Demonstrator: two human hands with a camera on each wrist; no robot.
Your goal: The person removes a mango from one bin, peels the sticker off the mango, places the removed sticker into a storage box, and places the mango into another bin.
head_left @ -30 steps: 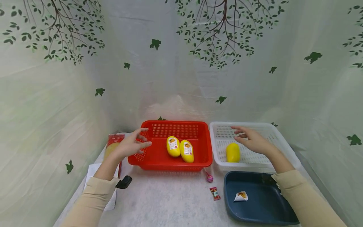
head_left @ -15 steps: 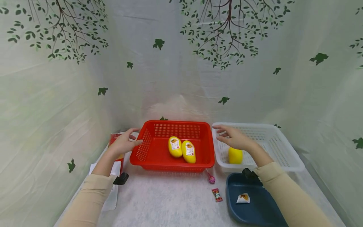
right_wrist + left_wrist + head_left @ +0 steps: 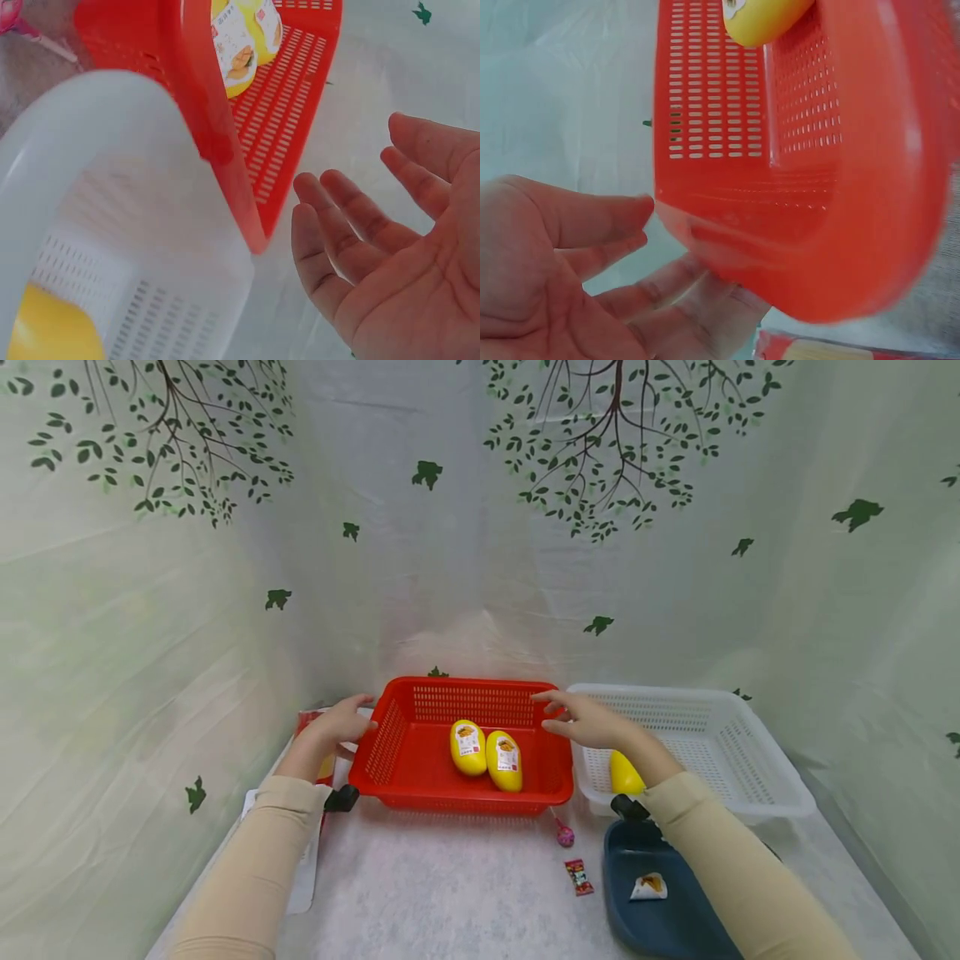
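The red basket (image 3: pixel 401 735) sits in the middle, holding two yellow mango-shaped things, one (image 3: pixel 468 760) beside the other (image 3: pixel 504 777), each with a white label. My left hand (image 3: pixel 332 727) is at the basket's left side, fingertips right at the rim, fingers slightly bent. In the left wrist view the left fingers (image 3: pixel 660 289) reach beneath the rim's outer corner. My right hand (image 3: pixel 596 724) hovers over the basket's right rim, fingers loosely extended with nothing in them. The right wrist view shows that palm (image 3: pixel 427 292) facing the basket.
Right of it stands a white basket (image 3: pixel 750 768) with a plain yellow object (image 3: pixel 624 774). In front are a navy tray (image 3: pixel 637 927) holding a paper scrap (image 3: pixel 649 887), a pink lollipop (image 3: pixel 565 835) and a small wrapped candy (image 3: pixel 578 877). A red-edged packet (image 3: pixel 817 349) lies at left.
My right hand has moved left, from over the white basket to the red basket's right rim. My left hand has pulled back from over the red basket to its left rim.
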